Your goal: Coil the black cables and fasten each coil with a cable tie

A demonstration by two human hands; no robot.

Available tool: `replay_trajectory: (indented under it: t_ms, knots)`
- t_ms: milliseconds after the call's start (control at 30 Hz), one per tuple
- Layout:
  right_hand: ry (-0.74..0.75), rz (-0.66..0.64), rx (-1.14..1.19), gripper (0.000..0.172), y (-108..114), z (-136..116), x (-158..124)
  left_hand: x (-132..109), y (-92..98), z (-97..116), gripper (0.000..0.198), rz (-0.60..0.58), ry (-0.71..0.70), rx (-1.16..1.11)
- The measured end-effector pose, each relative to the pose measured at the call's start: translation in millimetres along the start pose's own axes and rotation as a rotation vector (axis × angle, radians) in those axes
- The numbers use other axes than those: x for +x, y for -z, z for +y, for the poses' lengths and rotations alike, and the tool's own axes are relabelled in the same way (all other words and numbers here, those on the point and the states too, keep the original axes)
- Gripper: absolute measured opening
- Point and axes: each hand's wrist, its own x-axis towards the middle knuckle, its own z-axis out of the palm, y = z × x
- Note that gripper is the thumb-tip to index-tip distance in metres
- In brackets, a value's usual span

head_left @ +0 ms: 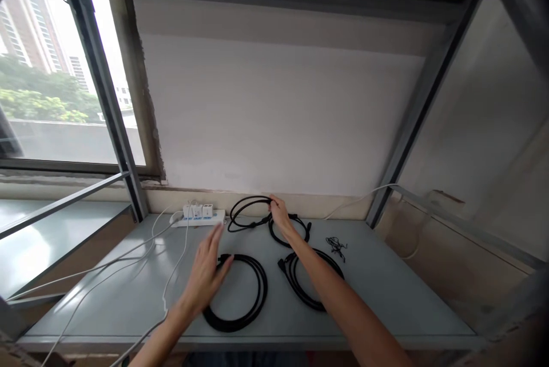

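My right hand (279, 214) is closed on a coiled black cable (244, 202) at the back of the grey table; the loop hangs out to the left of my fingers. Behind my right wrist lies another black cable coil (274, 236). My left hand (209, 267) is held with fingers stretched and thumb apart, holding nothing, over the left edge of a front black cable coil (262, 292). Below my right forearm is a further coiled black cable (295, 284), partly covered by the arm.
A white power strip (214, 219) with plugged-in adapters stands at the back left, its white cords (128, 254) trailing across the table's left side. Thin black ties (336, 246) lie in a small tangle on the right. Grey metal posts (429, 98) and a wall frame the table (386, 292).
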Motion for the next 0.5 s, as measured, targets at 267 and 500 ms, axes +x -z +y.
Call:
replay_trajectory:
  t_ms: [267,500]
  knots:
    - [-0.067,-0.077,0.217,0.005,5.5,-71.9,-2.4,129.3,10.7,18.8,0.049,0.012,0.177,-0.567]
    - [-0.113,-0.338,0.113,0.022,31.9,-102.6,-20.1,140.0,5.7,44.4,0.053,-0.115,0.379,-0.622]
